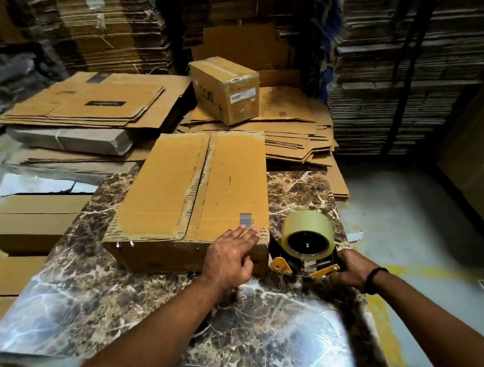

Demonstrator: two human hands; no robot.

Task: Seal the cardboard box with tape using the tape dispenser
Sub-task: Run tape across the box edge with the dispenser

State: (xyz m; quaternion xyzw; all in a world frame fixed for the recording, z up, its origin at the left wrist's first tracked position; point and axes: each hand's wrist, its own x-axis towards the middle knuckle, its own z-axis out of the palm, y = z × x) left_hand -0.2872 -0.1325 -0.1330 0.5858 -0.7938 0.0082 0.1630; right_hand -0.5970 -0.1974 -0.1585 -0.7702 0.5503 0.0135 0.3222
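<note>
Resting on the near right corner of the cardboard box [190, 197], the left hand [229, 259] lies palm down with its fingers [249, 233] straight and close together, their tips beside a small blue barcode label; it holds nothing. The box sits on a dark, veined marble surface [119, 302], its long side running from near to far. Its top flaps are folded shut and meet along a seam down the middle, edged with ragged, pale strips where the paper skin is torn.

Just right of the box, the tape dispenser [306, 250] stands on the same surface. Its roll of tan tape [307, 227] faces the camera, and yellow metal parts stick out at its near end. The right hand [348, 268] grips the dispenser at its near right side, fingers curled round the part they hold, which the hand mostly hides. A black band [374, 278] circles that wrist.

Beyond the surface, flattened cartons [86, 101] lie in low piles on the left and far side, and a smaller taped box [225, 91] sits on one pile. Tall stacks of cardboard [406, 79] fill the far right. A grey floor [414, 218] shows to the right.
</note>
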